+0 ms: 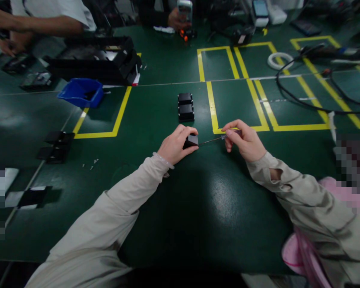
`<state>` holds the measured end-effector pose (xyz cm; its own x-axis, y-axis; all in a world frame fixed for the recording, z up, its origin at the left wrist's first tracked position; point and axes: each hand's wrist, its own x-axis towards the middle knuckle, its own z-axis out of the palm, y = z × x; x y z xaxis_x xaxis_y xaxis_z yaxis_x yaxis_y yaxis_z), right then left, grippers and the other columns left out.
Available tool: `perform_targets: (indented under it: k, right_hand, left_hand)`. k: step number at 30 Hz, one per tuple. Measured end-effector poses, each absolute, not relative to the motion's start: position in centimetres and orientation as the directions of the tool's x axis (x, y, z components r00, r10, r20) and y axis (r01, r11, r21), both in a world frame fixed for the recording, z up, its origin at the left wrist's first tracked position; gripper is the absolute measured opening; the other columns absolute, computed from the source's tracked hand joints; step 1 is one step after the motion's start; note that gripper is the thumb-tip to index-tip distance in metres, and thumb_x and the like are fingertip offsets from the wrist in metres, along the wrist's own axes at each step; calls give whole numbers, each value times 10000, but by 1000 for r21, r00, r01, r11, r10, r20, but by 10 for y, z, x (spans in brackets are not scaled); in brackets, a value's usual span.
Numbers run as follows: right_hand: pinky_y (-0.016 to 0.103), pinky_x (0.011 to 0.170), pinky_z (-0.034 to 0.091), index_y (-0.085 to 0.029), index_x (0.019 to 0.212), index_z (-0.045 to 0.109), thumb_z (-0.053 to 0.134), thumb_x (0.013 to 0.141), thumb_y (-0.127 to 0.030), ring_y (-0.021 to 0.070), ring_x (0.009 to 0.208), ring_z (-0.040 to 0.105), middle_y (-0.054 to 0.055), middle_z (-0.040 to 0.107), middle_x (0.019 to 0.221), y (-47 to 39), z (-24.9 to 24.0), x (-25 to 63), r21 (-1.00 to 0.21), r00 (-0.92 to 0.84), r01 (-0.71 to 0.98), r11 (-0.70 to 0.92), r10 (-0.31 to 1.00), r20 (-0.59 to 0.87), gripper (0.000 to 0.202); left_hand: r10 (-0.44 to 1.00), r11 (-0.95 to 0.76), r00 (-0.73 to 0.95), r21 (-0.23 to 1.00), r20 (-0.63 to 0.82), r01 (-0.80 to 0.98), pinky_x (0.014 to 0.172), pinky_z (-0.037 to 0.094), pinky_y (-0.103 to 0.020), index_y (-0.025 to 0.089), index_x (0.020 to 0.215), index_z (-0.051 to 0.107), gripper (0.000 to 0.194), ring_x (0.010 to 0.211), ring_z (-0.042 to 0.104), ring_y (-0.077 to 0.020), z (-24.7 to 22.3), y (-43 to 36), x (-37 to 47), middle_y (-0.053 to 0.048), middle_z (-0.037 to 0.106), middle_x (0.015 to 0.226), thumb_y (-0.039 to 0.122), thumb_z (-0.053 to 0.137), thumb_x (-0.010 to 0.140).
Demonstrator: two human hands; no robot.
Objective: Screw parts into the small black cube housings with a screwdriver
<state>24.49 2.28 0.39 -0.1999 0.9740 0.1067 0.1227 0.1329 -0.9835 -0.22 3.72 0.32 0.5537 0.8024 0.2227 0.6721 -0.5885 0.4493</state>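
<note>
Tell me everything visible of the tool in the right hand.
The tool looks like a screwdriver: a thin, straight, metallic-looking shaft with a clear-looking collar at the handle end. The right hand grips the handle and hides most of it. In the picture, the shaft slants slightly down toward the black block held in the left hand; whether its tip touches is too small to tell.

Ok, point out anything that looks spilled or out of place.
Small pale pieces, possibly screws, lie scattered on the green tabletop, left of the left hand; odd because they're loose, not in any container.
</note>
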Motion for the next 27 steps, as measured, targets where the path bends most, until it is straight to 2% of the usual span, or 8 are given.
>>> perform_targets:
  k: [4,9,15,20,25,27]
  right_hand:
    - [236,400,372,-201,815,522,562,904,-447,71,360,451,-95,442,416,23,4,245,-989,-197,109,103,977,80,264]
    - [237,459,430,-197,950,532,604,883,-406,82,439,539,-75,537,509,22,5,244,-983,-195,121,138,974,113,231]
    - [228,373,354,-188,820,546,561,904,-435,70,326,433,-106,391,383,21,6,244,-990,-189,113,84,980,62,262]
    - [227,442,426,-187,987,530,607,881,-381,80,425,528,-81,526,501,22,4,244,-988,-199,94,120,975,99,234]
    - [222,376,381,-184,858,545,556,907,-423,69,329,432,-110,396,388,22,4,243,-994,-196,83,72,979,54,245]
    - [219,399,400,-178,891,552,568,903,-398,70,361,468,-99,441,418,22,4,244,-991,-197,99,90,978,69,220]
  left_hand:
    - [802,-589,554,453,224,669,894,516,-373,216,1151,506,367,1036,590,-217,4,37,-2,-58,546,1118,278,688,838]
    - [803,-587,552,454,223,670,887,519,-376,222,1147,506,368,1037,590,-219,3,37,-2,-57,547,1114,273,693,834]
    - [803,-587,554,452,221,671,881,519,-368,216,1151,506,372,1018,588,-212,3,37,-2,-57,545,1114,273,694,835]
    - [802,-589,557,446,217,674,881,518,-369,208,1155,506,382,1020,585,-215,2,38,-2,-60,544,1115,281,698,832]
    - [801,-590,555,451,226,669,895,516,-372,209,1149,509,379,1028,586,-215,2,38,-2,-58,547,1114,278,701,830]
    - [800,-592,555,454,229,666,894,517,-374,209,1147,508,378,1028,587,-215,2,38,-2,-59,548,1116,274,703,829]
